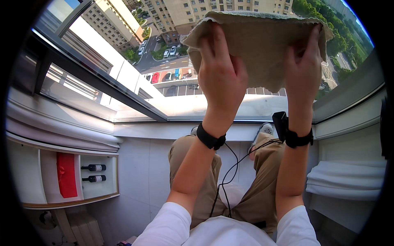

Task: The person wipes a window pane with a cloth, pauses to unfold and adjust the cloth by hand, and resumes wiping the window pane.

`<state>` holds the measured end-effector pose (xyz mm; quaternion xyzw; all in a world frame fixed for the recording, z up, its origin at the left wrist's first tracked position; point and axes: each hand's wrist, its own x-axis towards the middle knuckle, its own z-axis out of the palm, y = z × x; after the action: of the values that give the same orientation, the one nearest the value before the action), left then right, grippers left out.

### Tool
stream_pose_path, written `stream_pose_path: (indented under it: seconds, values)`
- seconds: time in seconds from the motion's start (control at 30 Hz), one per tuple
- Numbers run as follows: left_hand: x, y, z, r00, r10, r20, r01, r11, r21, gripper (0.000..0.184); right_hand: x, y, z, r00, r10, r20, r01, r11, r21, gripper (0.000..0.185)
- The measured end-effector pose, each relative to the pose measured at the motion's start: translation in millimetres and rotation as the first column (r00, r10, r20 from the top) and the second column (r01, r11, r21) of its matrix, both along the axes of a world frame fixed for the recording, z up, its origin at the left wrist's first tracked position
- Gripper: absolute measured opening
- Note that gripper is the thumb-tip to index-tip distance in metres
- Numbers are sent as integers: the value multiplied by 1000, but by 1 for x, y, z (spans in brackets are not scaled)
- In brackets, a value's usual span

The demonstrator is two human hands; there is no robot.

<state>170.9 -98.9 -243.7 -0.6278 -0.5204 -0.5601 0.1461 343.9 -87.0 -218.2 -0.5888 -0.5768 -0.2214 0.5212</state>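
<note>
A beige cloth (262, 51) with frayed edges is stretched between my two hands at the top of the view, in front of the tall window. My left hand (221, 67) grips its left part, fingers bent over the cloth and fingertips partly hidden. On the other side my right hand (303, 65) pinches the cloth near its right edge. Both arms are raised and reach forward. Black straps circle my wrists, and a small dark box (280, 125) sits at the right one. Whether the cloth touches the glass I cannot tell.
A dark window frame (135, 100) runs diagonally at left, above a white sill (176, 131). Black cables (223, 184) hang between my knees. At left stands a shelf (43, 180) with two bottles (94, 173) and a red item (67, 174). White folded fabric (344, 180) lies at right.
</note>
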Motion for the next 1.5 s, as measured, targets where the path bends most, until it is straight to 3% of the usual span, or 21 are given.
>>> stream_pose_path:
  seconds: [0.1, 0.2, 0.5, 0.8, 0.87, 0.93, 1.03, 1.1, 1.17, 1.23, 1.37, 1.5]
  values:
    - [1, -3, 2, 999, -29, 25, 30, 999, -30, 70, -4, 0, 1, 997, -69, 38, 67, 996, 56, 75]
    - [1, 1, 0, 999, -26, -20, 26, 999, 19, 71, -5, -4, 3, 999, -41, 2, 41, 999, -23, 77]
    - [-4, 8, -9, 990, 75, -120, -66, 995, 80, 74, 1, 12, -10, 997, 65, 36, -70, 981, 179, 82]
    - [-6, 24, -29, 989, 56, -139, -45, 996, 81, 71, -6, 38, -40, 995, 42, 92, -65, 964, 259, 77]
    - [4, 22, -33, 990, 48, -132, -40, 997, 64, 66, -17, 42, -55, 995, 66, 76, -80, 977, 199, 77]
    - [22, 19, -39, 985, -37, -166, 46, 998, 52, 60, -32, 38, -67, 991, 55, 125, -66, 994, 90, 79]
    - [29, 19, -43, 954, -210, -216, 225, 973, 46, 46, -41, 41, -75, 968, 191, 165, -201, 979, 46, 71]
    - [25, 25, -42, 941, -234, -246, 264, 960, 95, 45, -37, 44, -74, 961, 223, 164, -250, 952, 174, 68]
    - [17, 32, -45, 930, -139, -341, 192, 973, 128, 44, -37, 42, -71, 960, 224, 170, -259, 939, 226, 67]
    - [14, 33, -44, 946, -72, -317, 133, 976, 174, 40, -39, 39, -69, 963, 203, 175, -237, 950, 205, 67]
    - [2, 32, -46, 942, 82, -326, -56, 995, 88, 55, -20, 37, -67, 950, 183, 254, -228, 960, 163, 70]
    - [4, 33, -47, 973, 68, -221, -54, 996, 69, 64, -26, 35, -62, 980, 97, 176, -122, 983, 138, 79]
